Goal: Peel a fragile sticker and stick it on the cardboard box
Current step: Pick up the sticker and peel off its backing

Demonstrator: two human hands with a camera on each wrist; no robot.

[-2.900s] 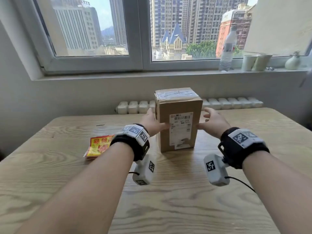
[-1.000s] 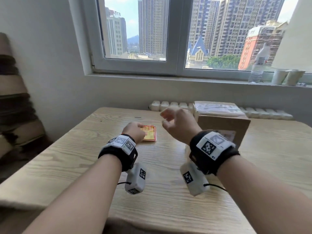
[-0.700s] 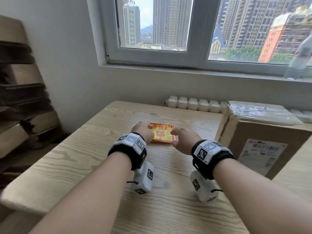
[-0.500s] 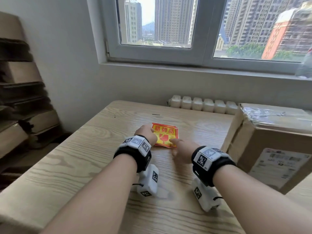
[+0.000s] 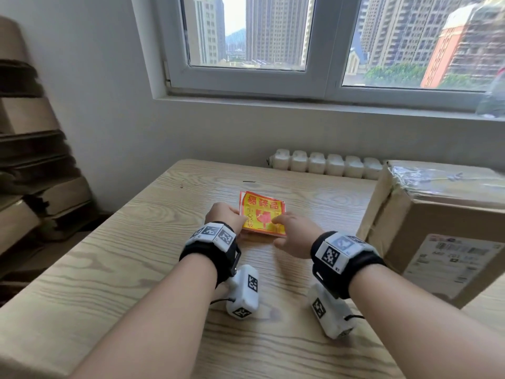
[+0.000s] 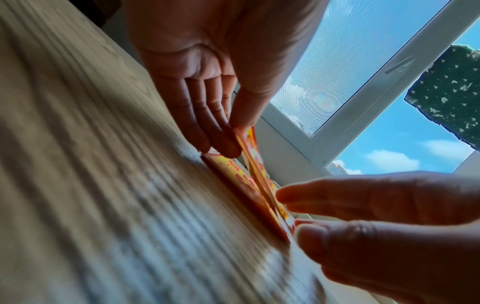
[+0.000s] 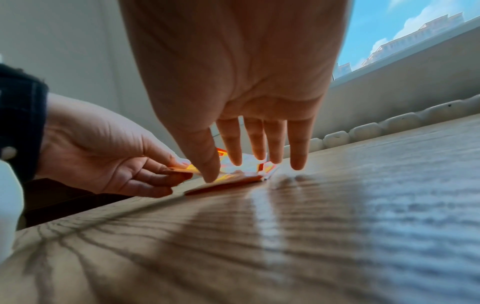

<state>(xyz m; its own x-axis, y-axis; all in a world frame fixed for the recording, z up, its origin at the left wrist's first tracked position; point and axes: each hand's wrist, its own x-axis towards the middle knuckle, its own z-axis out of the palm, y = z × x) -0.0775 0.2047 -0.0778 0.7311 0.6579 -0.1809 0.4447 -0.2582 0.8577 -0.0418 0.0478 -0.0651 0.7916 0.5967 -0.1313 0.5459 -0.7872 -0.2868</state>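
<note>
A stack of yellow-and-red fragile stickers (image 5: 262,213) lies on the wooden table (image 5: 136,269). My left hand (image 5: 237,218) pinches the left edge of the top sheet, and in the left wrist view that sheet (image 6: 253,156) is lifted off the stack (image 6: 231,170). My right hand (image 5: 278,228) hovers at the stack's right side with straight fingers (image 7: 235,152), its thumb tip touching the stack (image 7: 233,182). The cardboard box (image 5: 437,228) stands at the right, a white shipping label (image 5: 448,258) on its front; neither hand touches it.
A white ribbed radiator (image 5: 325,162) runs behind the table's far edge. Flattened cardboard (image 5: 35,160) is piled against the wall at the left. The window sill (image 5: 300,103) is above, with a blurred bottle (image 5: 494,97) at its right end.
Both hands left the box and went to the sticker stack at the left, and the view swung left with them. My left hand has taken hold of the top sheet's edge.
</note>
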